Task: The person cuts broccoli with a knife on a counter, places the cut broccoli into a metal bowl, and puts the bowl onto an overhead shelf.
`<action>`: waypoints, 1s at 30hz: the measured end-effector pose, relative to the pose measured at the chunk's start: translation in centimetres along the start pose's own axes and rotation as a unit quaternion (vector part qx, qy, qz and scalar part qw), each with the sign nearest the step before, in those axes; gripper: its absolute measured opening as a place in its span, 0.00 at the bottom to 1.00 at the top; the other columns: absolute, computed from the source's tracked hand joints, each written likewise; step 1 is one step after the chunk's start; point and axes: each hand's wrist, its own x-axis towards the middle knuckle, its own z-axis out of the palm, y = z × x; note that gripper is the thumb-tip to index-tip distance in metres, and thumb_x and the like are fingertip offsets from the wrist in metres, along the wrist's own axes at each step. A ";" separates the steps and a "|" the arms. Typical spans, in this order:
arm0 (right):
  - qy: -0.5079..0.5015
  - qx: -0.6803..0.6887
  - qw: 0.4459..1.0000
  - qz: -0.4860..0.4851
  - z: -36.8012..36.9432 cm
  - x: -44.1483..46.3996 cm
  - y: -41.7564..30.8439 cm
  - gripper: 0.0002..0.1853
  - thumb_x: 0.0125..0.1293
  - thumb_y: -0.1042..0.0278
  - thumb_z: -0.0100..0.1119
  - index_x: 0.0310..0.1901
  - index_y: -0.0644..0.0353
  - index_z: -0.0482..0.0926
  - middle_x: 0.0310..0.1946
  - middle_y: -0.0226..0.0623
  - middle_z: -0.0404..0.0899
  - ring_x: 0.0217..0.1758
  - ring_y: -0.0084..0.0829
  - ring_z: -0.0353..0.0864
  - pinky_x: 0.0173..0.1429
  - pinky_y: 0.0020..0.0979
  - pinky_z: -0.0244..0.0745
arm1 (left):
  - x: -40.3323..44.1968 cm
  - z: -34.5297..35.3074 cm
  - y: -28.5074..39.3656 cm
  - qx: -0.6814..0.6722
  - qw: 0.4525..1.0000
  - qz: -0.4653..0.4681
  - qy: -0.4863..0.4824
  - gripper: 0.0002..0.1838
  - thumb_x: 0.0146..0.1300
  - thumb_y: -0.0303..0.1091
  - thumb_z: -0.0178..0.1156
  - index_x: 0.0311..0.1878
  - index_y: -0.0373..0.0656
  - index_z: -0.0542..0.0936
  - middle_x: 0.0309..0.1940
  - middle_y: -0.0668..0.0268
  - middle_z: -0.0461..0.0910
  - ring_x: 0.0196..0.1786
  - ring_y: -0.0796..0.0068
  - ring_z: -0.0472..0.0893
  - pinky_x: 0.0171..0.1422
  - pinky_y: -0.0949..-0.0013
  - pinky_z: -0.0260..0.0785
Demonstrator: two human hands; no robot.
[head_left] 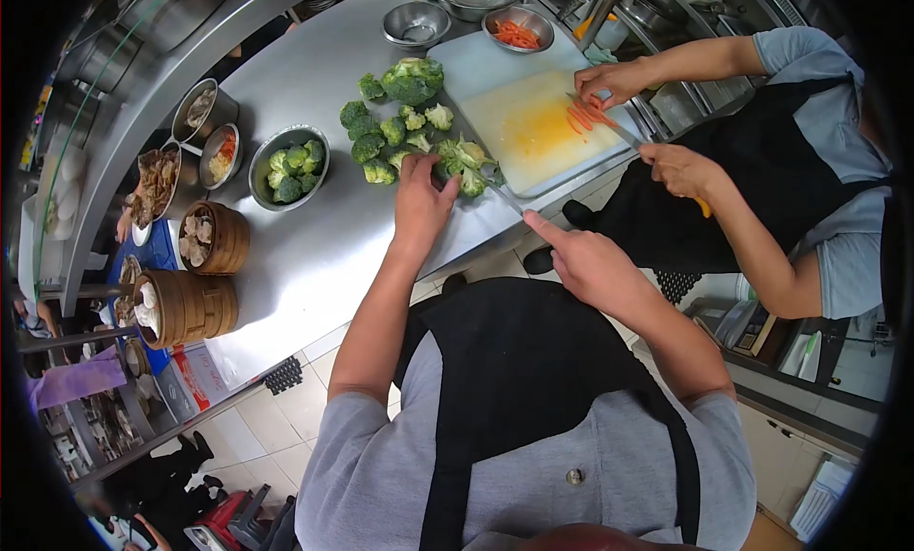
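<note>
Head view: near the bench's (333,256) edge, the left hand (422,210), thumb splayed, steadies broccoli (464,158), likely stiff, best stem-held; the right hand (598,272) clasps a knife (505,200).

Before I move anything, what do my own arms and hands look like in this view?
Both the left hand and the right hand are bare, with no gloves. The forearms are bare too, with no watch or bracelet visible. Short, plain gray sleeves cover the upper arms.
</note>
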 end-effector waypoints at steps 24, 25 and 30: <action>-0.043 -0.108 0.992 0.055 1.3 5.0 -0.6 0.43 0.65 0.82 0.58 0.83 0.58 0.62 0.34 0.52 0.85 0.41 0.56 0.89 0.48 0.54 0.84 | 1.4 0.1 0.6 0.005 0.999 0.002 -0.037 0.25 0.63 0.34 0.76 0.59 0.28 0.83 0.55 0.53 0.78 0.36 0.64 0.83 0.45 0.61 0.79; -0.029 -0.083 0.995 0.044 1.6 5.5 -0.3 0.42 0.66 0.81 0.57 0.83 0.58 0.62 0.35 0.53 0.85 0.42 0.57 0.89 0.48 0.55 0.84 | 1.4 0.1 0.2 0.001 0.999 -0.005 -0.032 0.26 0.63 0.33 0.76 0.60 0.28 0.83 0.55 0.53 0.78 0.37 0.64 0.83 0.45 0.62 0.79; -0.012 -0.022 1.000 0.017 1.9 7.7 0.2 0.38 0.68 0.80 0.56 0.82 0.60 0.64 0.39 0.59 0.86 0.46 0.60 0.87 0.52 0.58 0.82 | 1.0 0.0 -0.4 -0.023 1.000 -0.019 0.002 0.26 0.64 0.33 0.76 0.61 0.29 0.82 0.56 0.54 0.79 0.38 0.66 0.83 0.45 0.63 0.79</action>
